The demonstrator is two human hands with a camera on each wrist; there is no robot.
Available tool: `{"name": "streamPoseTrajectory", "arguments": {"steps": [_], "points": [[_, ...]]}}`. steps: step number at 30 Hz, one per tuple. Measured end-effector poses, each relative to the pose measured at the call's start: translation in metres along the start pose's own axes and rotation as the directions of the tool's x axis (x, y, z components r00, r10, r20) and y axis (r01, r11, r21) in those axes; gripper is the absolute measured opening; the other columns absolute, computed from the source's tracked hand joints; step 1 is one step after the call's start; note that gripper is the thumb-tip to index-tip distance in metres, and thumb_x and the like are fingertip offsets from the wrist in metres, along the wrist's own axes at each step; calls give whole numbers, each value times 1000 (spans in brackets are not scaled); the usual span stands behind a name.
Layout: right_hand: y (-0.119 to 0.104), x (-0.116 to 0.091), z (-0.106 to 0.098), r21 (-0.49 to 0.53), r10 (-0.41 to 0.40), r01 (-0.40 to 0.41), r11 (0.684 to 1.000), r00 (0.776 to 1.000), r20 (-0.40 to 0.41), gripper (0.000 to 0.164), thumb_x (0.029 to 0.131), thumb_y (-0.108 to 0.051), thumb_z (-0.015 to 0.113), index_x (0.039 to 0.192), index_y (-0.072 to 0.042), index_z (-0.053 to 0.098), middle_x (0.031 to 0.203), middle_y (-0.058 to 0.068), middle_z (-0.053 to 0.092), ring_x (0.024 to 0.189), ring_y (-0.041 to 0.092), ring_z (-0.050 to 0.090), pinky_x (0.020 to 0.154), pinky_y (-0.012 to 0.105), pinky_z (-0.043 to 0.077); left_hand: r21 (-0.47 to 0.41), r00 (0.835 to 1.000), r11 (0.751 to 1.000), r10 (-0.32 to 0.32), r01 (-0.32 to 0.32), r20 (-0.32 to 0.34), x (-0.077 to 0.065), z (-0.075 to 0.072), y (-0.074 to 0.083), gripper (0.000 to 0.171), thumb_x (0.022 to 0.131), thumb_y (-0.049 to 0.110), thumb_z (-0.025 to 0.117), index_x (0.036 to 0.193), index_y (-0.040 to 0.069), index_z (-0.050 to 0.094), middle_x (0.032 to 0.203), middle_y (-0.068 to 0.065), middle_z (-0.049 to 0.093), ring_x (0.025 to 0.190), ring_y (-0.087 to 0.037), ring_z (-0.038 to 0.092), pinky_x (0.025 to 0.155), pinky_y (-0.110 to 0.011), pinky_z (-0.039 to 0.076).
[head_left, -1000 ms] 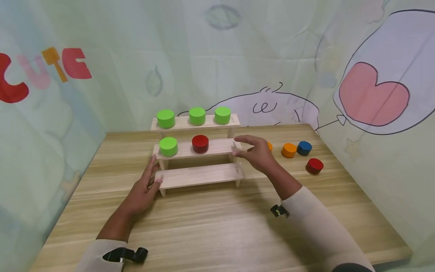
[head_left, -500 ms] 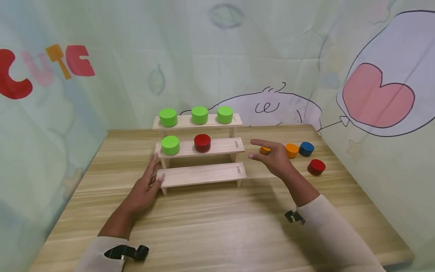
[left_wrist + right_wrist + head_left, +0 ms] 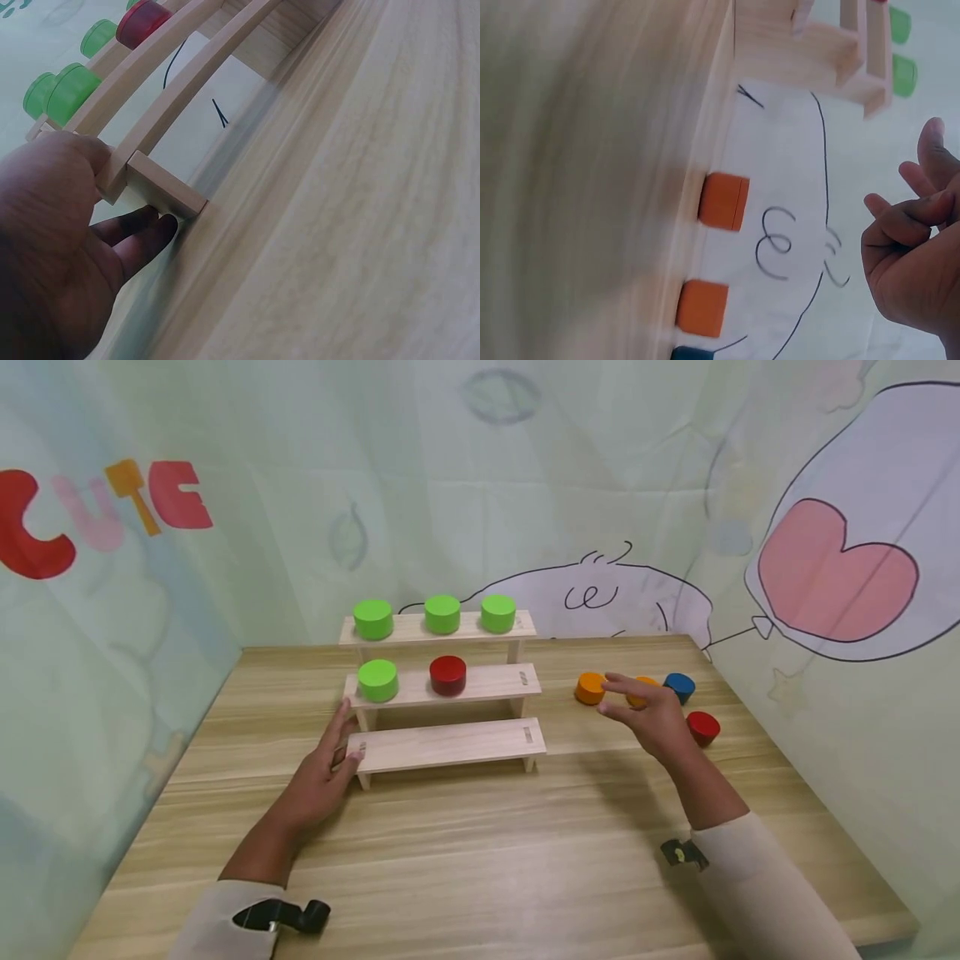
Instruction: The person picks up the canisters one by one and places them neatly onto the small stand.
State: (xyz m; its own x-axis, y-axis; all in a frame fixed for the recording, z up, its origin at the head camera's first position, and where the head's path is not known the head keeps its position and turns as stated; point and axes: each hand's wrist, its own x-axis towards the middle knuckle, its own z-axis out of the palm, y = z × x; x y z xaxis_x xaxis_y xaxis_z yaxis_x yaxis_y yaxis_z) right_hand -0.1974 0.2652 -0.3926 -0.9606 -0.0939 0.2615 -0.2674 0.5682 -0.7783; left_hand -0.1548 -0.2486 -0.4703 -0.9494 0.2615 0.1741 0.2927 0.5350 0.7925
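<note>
The right hand (image 3: 651, 717) is moving rightward, away from the wooden rack (image 3: 446, 745), and is now hovering beside the left orange block (image 3: 589, 689), its grip standing apart around nothing. The left hand (image 3: 317, 787) is staying at the rack's left end, its grip loosely spread against the wood. On the curtain (image 3: 285, 452), big letters (image 3: 126, 479) are spelling "CUTE". Three green blocks (image 3: 442, 615) are sitting on the top step, a fourth green block (image 3: 377, 682) and a red block (image 3: 447, 676) on the middle one. The second orange block (image 3: 643, 690), a blue block (image 3: 680, 688) and another red block (image 3: 705, 728) are lying on the surface (image 3: 487, 860). The head view is partly hiding that second orange block behind the right hand; the right wrist view is showing it clear. The left wrist view is revealing fingertips (image 3: 166, 225) by a leg (image 3: 166, 186) of the rack.
</note>
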Motion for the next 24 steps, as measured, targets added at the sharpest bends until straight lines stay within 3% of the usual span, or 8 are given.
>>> {"name": "streamPoseTrajectory", "arguments": {"steps": [7,8,9,11,12,14,15,24], "points": [[13,-6,-18,25,115,-114,993,993,-20,53,101,-25,80,150,-9,68,170,9,51,164,37,40,105,14,53,3,1000,1000,6,-6,-2,0,0,-1,84,118,16,44,176,36,-13,177,-33,25,151,-58,46,117,-66,46],[15,-7,-21,36,129,-128,991,991,-28,53,102,-26,80,151,-9,67,170,8,51,164,35,40,101,10,52,3,1000,1000,10,-10,-2,0,0,-2,84,118,15,44,176,35,-13,176,-33,26,151,-57,47,117,-66,46],[17,-8,-23,60,150,-148,987,988,-38,54,101,-27,80,151,-10,67,171,8,50,152,29,55,93,8,52,3,1000,1000,13,-13,-1,0,0,-2,84,118,15,44,176,34,-13,176,-33,26,151,-57,47,116,-66,46],[21,-9,-28,104,189,-182,978,980,-57,54,102,-27,80,151,-10,67,171,6,50,111,15,72,74,7,50,4,1000,1000,16,-16,-2,0,1,-2,83,118,14,44,176,33,-13,176,-33,26,151,-57,48,116,-65,47],[23,-10,-30,128,209,-200,971,976,-65,54,102,-26,80,152,-9,66,171,6,50,89,9,68,66,9,48,5,1000,1000,15,-15,-3,0,1,-2,83,118,14,44,176,33,-13,176,-33,27,151,-57,48,116,-65,47],[27,-11,-33,175,235,-218,960,969,-79,55,103,-25,80,152,-7,65,171,6,49,60,5,44,53,14,40,6,1000,1000,11,-11,-4,0,1,-2,83,118,14,44,176,33,-12,176,-33,27,150,-56,48,116,-65,47],[29,-11,-35,190,247,-228,955,966,-83,56,102,-26,80,153,-7,65,172,5,49,54,6,32,49,16,38,6,1000,1000,7,-7,-4,0,1,-2,83,118,14,44,176,34,-12,176,-33,27,151,-56,48,116,-65,46],[44,-10,-54,215,292,-271,938,954,-71,63,104,-37,77,160,-17,58,176,1,42,53,3,37,49,18,39,-4,1000,1000,-3,3,-5,1,1,-1,84,118,15,45,176,36,-12,177,-32,27,151,-55,49,116,-63,47]]}}
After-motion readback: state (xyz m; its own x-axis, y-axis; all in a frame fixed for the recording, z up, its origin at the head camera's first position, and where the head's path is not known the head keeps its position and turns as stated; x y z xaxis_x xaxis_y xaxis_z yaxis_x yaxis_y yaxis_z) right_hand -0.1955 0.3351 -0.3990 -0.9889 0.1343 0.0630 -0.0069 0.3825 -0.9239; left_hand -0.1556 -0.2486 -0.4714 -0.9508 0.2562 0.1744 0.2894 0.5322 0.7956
